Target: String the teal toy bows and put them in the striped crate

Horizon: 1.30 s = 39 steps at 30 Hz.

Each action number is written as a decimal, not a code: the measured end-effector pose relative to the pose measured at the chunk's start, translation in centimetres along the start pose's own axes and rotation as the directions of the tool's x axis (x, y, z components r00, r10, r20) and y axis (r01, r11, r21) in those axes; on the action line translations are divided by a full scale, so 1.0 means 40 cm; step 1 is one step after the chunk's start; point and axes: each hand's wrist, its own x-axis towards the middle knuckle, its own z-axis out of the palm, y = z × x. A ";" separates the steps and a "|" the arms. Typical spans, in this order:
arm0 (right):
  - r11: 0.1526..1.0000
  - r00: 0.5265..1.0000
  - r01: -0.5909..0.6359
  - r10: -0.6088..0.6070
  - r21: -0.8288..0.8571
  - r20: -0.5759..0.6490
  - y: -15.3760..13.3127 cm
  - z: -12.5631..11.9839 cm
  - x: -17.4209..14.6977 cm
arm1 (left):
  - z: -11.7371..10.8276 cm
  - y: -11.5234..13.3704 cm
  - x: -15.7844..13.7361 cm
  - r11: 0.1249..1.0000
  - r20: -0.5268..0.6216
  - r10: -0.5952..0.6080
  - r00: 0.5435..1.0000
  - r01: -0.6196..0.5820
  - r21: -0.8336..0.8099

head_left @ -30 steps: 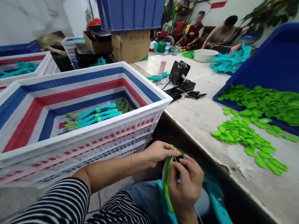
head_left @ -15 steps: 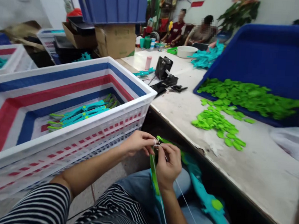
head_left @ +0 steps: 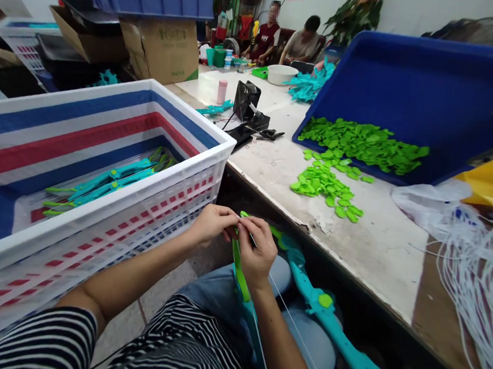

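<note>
My left hand (head_left: 213, 224) and my right hand (head_left: 259, 252) meet fingertip to fingertip above my lap. Both pinch a thin white string (head_left: 299, 329), which trails from the right hand down across my jeans. The knot or loop between the fingers is mostly hidden. Right at the fingers is the green tip of a teal-and-green plastic toy bow (head_left: 243, 275), whose limb runs down under my right forearm. Another long teal part with a green hexagonal piece (head_left: 325, 300) lies across my right thigh; whether it belongs to the same bow I cannot tell.
On my left stands a white basket (head_left: 197, 163) with a striped lining and several teal-and-green bows (head_left: 110, 182). The table bears loose green pieces (head_left: 323, 182), a tilted blue bin (head_left: 408, 78), a small black fan (head_left: 247, 100) and white strings (head_left: 469, 287). Two people sit far back.
The view has turned to the right, showing the bundle of white strings. My two hands have drawn closer together at the bow's tip, still pinching the string.
</note>
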 end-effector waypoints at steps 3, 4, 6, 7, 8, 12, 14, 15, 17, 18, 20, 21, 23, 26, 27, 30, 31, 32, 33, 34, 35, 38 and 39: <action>0.995 0.994 0.091 -0.088 -0.049 0.059 0.008 -0.014 0.016 | -0.005 0.015 0.005 0.998 0.055 -0.052 0.997 0.051 0.031; 0.993 0.993 0.097 -0.092 -0.062 0.079 0.010 -0.018 0.021 | -0.009 0.020 0.007 0.997 0.092 -0.051 0.994 0.045 0.062; 0.990 0.989 0.104 -0.092 -0.097 0.115 0.011 -0.025 0.029 | -0.017 0.024 0.010 0.989 0.179 -0.017 0.984 -0.010 0.149; 0.987 0.987 0.110 -0.095 -0.116 0.128 0.010 -0.028 0.031 | -0.020 0.023 0.011 0.978 0.214 0.013 0.977 -0.057 0.199; 0.984 0.986 0.117 -0.099 -0.134 0.136 0.009 -0.030 0.033 | -0.022 0.021 0.012 0.963 0.238 0.051 0.970 -0.111 0.247; 0.990 0.989 0.073 -0.056 -0.119 0.139 0.001 -0.039 0.033 | -0.023 -0.004 0.010 0.849 0.229 0.228 0.946 -0.308 0.429; 0.998 0.989 -0.035 0.041 -0.044 0.143 0.003 -0.043 0.029 | -0.026 -0.016 0.006 0.774 0.202 0.281 0.938 -0.346 0.530; 0.994 0.982 -0.105 0.103 0.006 0.156 0.005 -0.044 0.025 | -0.028 -0.019 0.003 0.730 0.189 0.293 0.937 -0.347 0.588; 0.963 0.953 -0.248 0.221 0.111 0.207 0.012 -0.044 0.014 | -0.036 -0.019 -0.004 0.628 0.191 0.311 0.931 -0.352 0.694; 0.936 0.932 -0.312 0.269 0.161 0.241 0.016 -0.043 0.008 | -0.041 -0.015 -0.007 0.577 0.222 0.313 0.924 -0.370 0.728; 0.877 0.894 -0.411 0.335 0.248 0.297 0.021 -0.038 -0.005 | -0.052 -0.004 -0.013 0.516 0.343 0.282 0.896 -0.443 0.733; 0.853 0.882 -0.440 0.352 0.281 0.313 0.022 -0.036 -0.011 | -0.057 0.001 -0.016 0.510 0.407 0.257 0.877 -0.481 0.713; 0.833 0.880 -0.450 0.351 0.322 0.321 0.021 -0.033 -0.023 | -0.066 0.009 -0.020 0.530 0.493 0.193 0.849 -0.513 0.676; 0.867 0.909 -0.383 0.291 0.320 0.299 0.019 -0.035 -0.037 | -0.073 0.007 -0.024 0.589 0.507 0.126 0.853 -0.475 0.653; 0.878 0.917 -0.359 0.270 0.316 0.293 0.020 -0.036 -0.042 | -0.075 0.003 -0.025 0.603 0.506 0.110 0.856 -0.462 0.650; 0.894 0.928 -0.319 0.227 0.314 0.296 0.023 -0.040 -0.056 | -0.076 -0.009 -0.032 0.574 0.491 0.083 0.867 -0.444 0.688; 0.899 0.928 -0.310 0.215 0.310 0.304 0.024 -0.041 -0.060 | -0.075 -0.011 -0.035 0.530 0.482 0.089 0.872 -0.451 0.718; 0.907 0.929 -0.297 0.202 0.299 0.310 0.024 -0.040 -0.065 | -0.075 -0.013 -0.038 0.471 0.473 0.107 0.874 -0.464 0.750; 0.918 0.931 -0.279 0.187 0.281 0.313 0.023 -0.039 -0.069 | -0.074 -0.013 -0.041 0.406 0.470 0.130 0.873 -0.479 0.778; 0.933 0.937 -0.250 0.165 0.258 0.309 0.021 -0.039 -0.073 | -0.074 -0.011 -0.044 0.341 0.474 0.149 0.868 -0.495 0.799; 0.950 0.943 -0.212 0.138 0.231 0.301 0.018 -0.038 -0.077 | -0.073 -0.009 -0.046 0.286 0.486 0.154 0.860 -0.509 0.812; 0.989 0.963 -0.072 0.035 0.131 0.267 0.008 -0.038 -0.088 | -0.071 -0.001 -0.049 0.242 0.534 0.066 0.843 -0.533 0.811; 0.995 0.968 -0.031 0.006 0.097 0.253 0.005 -0.039 -0.092 | -0.070 0.002 -0.050 0.254 0.548 0.031 0.836 -0.537 0.804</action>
